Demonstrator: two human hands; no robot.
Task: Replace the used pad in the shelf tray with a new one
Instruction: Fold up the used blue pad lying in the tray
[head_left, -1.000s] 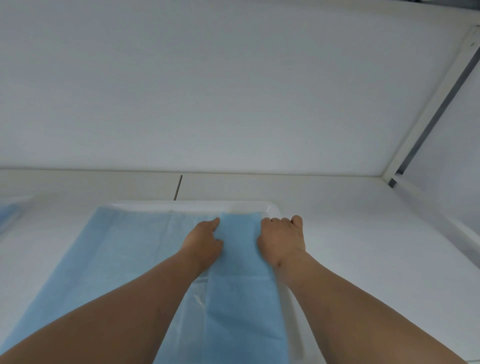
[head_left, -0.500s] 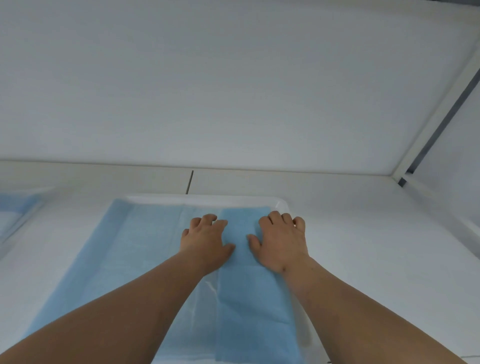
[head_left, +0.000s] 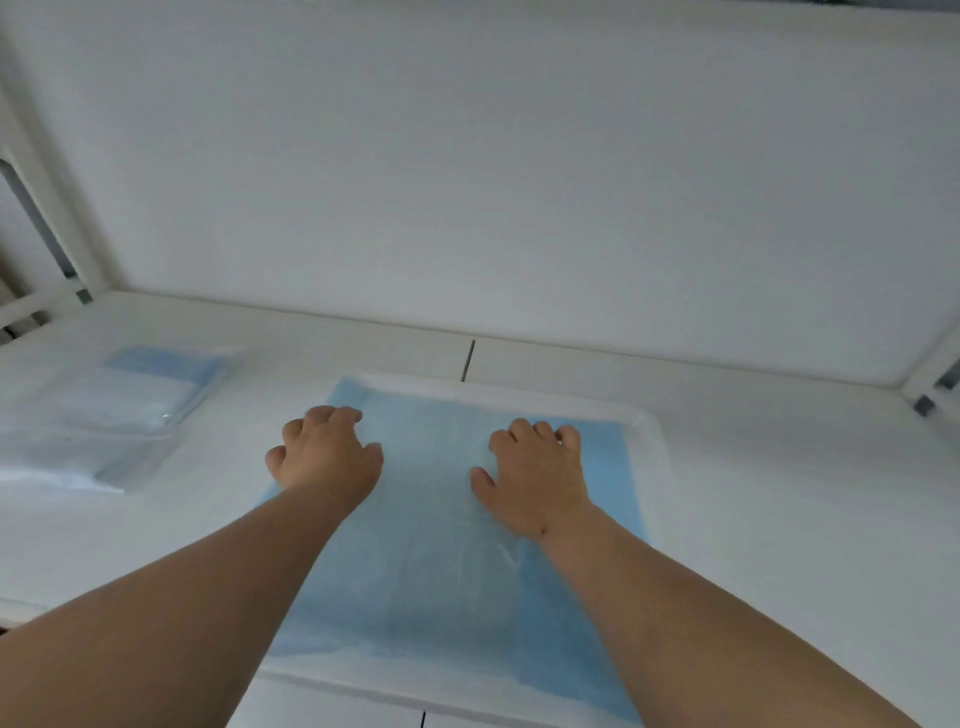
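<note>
Two hands lie palm-down on a blue pad (head_left: 441, 545) spread inside a white shelf tray (head_left: 655, 447). Left hand (head_left: 324, 457) sits at about 10 o'clock on the pad, near its left edge, fingers loosely bent with tips pressing the sheet; nothing is pinched or gripped that I can see. Right hand (head_left: 535, 478) sits at about 2 o'clock, thumb splayed toward centre, fingers slightly curled and resting on the pad, also released, not grasping. The hands are well apart, bare pad between them.

The pad covers most of the tray floor. Its far edge lies at 12 o'clock just beside the tray's back rim; its right part is a deeper blue strip running from 2 to 5 o'clock (a fold or overlap, cannot tell which). The centre looks paler and a bit shiny, with faint creases near the right wrist. The tray's white rim shows at 12, 3 and 6 o'clock.

The tray rests on a white shelf (head_left: 779, 519) under a white upper panel. At 9 o'clock from the tray, apart from it, lies a clear plastic pack (head_left: 104, 415) with folded blue and white material inside. Both forearms enter from 6 o'clock.
</note>
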